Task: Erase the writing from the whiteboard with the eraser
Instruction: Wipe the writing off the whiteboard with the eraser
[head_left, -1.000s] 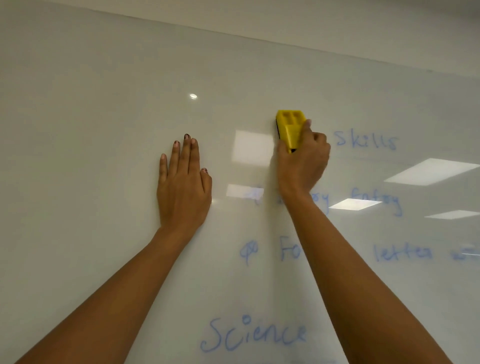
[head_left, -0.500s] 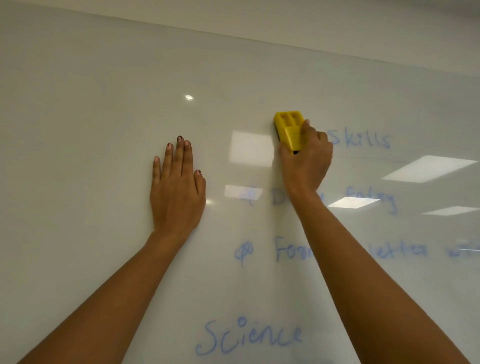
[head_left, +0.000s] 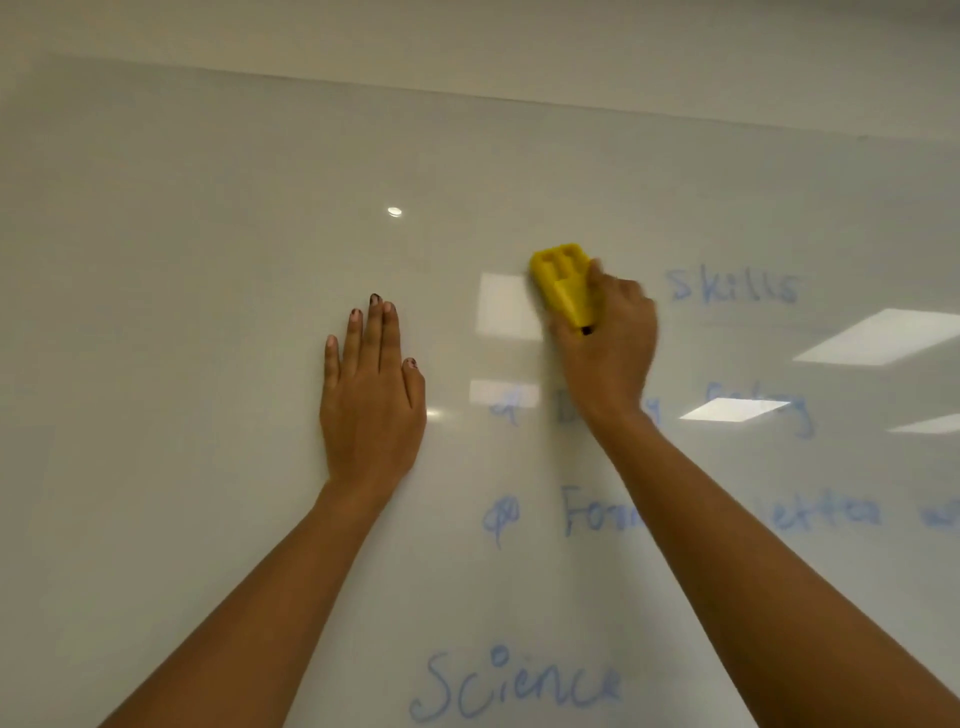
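Note:
A white whiteboard fills the view. My right hand grips a yellow eraser and presses it against the board, just left of the blue word "Skills". My left hand lies flat on the board with straight fingers, left of the eraser. More blue writing runs below: a faint line partly behind my right wrist, a line starting "Fo" crossed by my right forearm, and "Science" at the bottom.
The board's top edge meets a plain wall above. Ceiling light reflections glare on the glossy surface near the eraser and at the right. The board's left part bears no writing.
The view has shifted down a little, showing more wall above the board. The eraser has tilted, its top leaning left, still just left of "Skills". My left hand stays flat.

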